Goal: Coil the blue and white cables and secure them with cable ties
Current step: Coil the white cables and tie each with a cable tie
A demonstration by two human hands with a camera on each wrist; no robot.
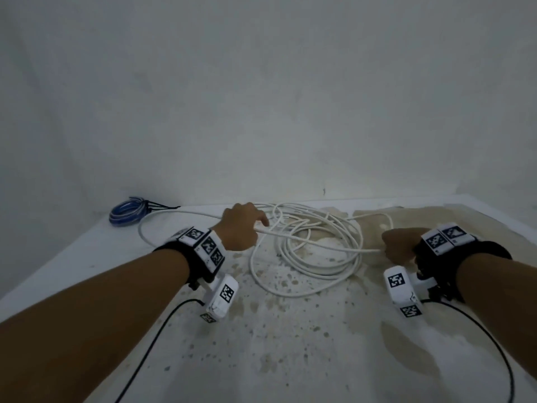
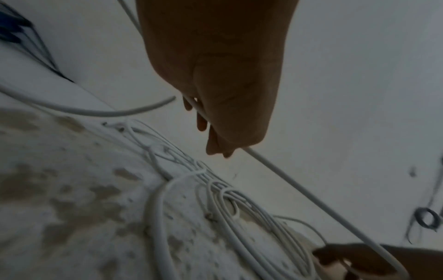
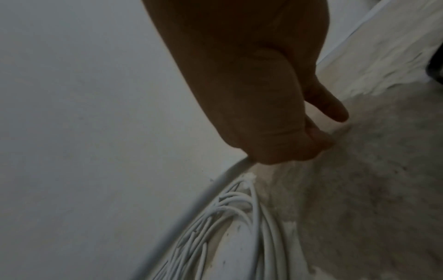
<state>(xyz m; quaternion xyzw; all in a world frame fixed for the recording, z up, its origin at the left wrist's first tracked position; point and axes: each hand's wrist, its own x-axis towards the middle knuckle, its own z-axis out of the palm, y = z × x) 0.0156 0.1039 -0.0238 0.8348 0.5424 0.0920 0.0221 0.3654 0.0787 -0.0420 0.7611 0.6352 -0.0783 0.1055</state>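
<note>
My left hand (image 1: 241, 225) and right hand (image 1: 399, 245) each grip the white cable (image 1: 319, 245), stretched between them above its loose loops on the stained tabletop (image 1: 290, 344), apparently taut.

White cable (image 1: 305, 251) in my grip: smooth, matt plastic sheath. Blue cable (image 1: 128, 213): glossy plastic. Table (image 1: 290, 344): rough, stained, flaking.

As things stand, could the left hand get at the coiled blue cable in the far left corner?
Probably yes, once freed. The blue cable lies unobstructed beyond the left hand, but that hand currently grips the white cable, which the right hand also holds.
</note>
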